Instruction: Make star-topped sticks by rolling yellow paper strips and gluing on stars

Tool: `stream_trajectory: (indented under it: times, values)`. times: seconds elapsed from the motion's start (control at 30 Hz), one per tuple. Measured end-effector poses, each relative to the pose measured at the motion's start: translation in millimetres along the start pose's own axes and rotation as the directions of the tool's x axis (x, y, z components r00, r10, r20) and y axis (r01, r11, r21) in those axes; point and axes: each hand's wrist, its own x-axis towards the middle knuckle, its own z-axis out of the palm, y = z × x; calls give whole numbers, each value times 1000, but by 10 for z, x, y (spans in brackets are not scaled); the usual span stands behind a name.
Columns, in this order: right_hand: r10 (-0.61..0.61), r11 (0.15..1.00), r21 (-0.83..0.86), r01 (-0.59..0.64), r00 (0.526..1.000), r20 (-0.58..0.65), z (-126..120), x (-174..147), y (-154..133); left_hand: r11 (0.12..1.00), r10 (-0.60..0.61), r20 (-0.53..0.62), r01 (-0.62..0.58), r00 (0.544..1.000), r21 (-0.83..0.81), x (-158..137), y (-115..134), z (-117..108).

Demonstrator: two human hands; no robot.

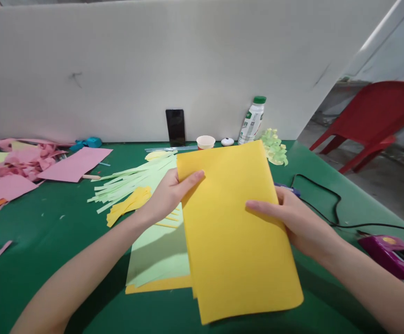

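Observation:
A folded sheet of yellow paper (236,250) is held up between my two hands, above the table. My left hand (170,192) grips its upper left edge, thumb on the front face. On the right edge my right hand (292,215) is closed the same way, fingers hidden behind the sheet. Beneath the yellow paper lie pale green sheets (156,260) with another yellow sheet (160,284) showing under them. Thin green paper strips (118,188) fan out left of my left hand, and a bunch of yellow paper pieces (128,204) rests beside them.
Pink paper scraps (24,160) are piled at the left. A phone (176,127), a paper cup (206,141) and a bottle (253,120) stand along the back panel. Green paper flowers (274,147) sit by the bottle. At right are a black cord (337,204) and a purple glue gun (389,260).

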Motion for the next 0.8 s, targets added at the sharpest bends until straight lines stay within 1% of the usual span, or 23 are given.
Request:
stream_trajectory:
  times: [0.1, 0.17, 0.23, 0.3, 0.37, 0.5, 0.6, 0.7, 0.8]
  values:
    - [55, 998, 8, -55, 996, -66, -35, -31, -55, 997, 13, 10, -14, 1000, 81, -63, -11, 10]
    - [101, 995, 10, -100, 993, -55, -52, -26, -59, 993, 29, 16, -31, 999, 115, -95, -18, 28]
    - [112, 994, 6, -112, 993, -27, -62, -11, -41, 993, 50, 9, -51, 999, 105, -120, -13, 50]
    - [111, 994, -6, -112, 993, -27, -63, -1, -18, 996, 76, 18, -77, 997, 54, -141, 5, 69]
    - [102, 994, -34, -105, 993, -67, -64, -6, -5, 996, 91, 48, -91, 995, 13, -159, 29, 79]
    - [71, 992, -99, -84, 989, -129, -94, -42, -18, 994, 107, 81, -108, 991, 11, -180, 67, 71]
    - [71, 986, -144, -89, 989, -127, -138, -47, -32, 988, 141, 58, -144, 988, 60, -181, 78, 62]
    - [77, 976, -189, -109, 983, -169, -177, -36, -35, 970, 201, 14, -201, 980, 134, -175, 78, 63]
    - [53, 968, -232, -98, 980, -192, -205, -41, -38, 963, 232, -12, -228, 973, 145, -171, 77, 75]
